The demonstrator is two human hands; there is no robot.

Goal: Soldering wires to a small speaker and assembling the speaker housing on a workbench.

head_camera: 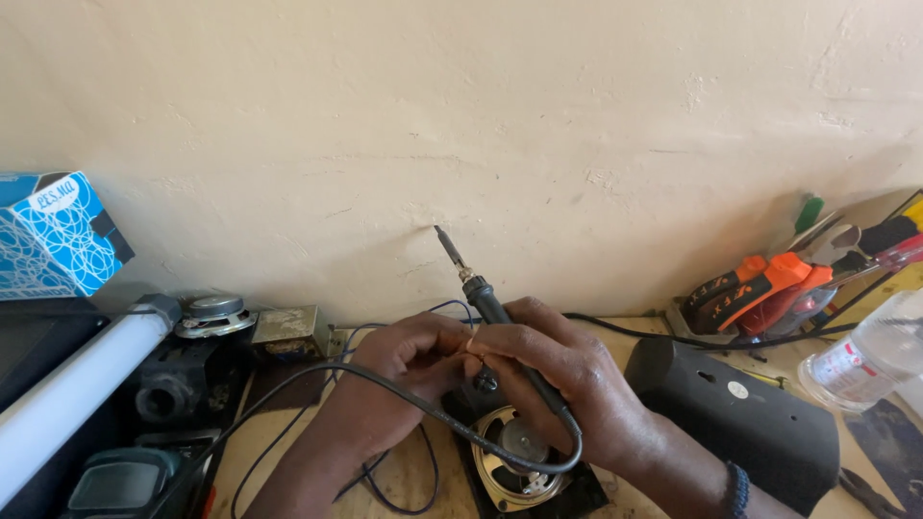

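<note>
A soldering iron (486, 303) is held above a small speaker (517, 459) at the middle of a crowded bench (279, 423).

The working space is hemmed in: a plastered wall (481, 115) stands close behind, a black cylindrical speaker case (750, 423) lies just to the right, and a white tube (67, 394) with dark equipment fills the left; only a narrow strip of bench is left bare around the hands. The iron's long axis is tilted, its metal tip pointing up and to the left toward the wall, its black cord looping down across the speaker. The right hand (553, 384) is closed around the iron's handle. The left hand (404, 375) is curled, its fingertips pinched on something small at the right hand's fingers; what is pinched cannot be made out.
</note>
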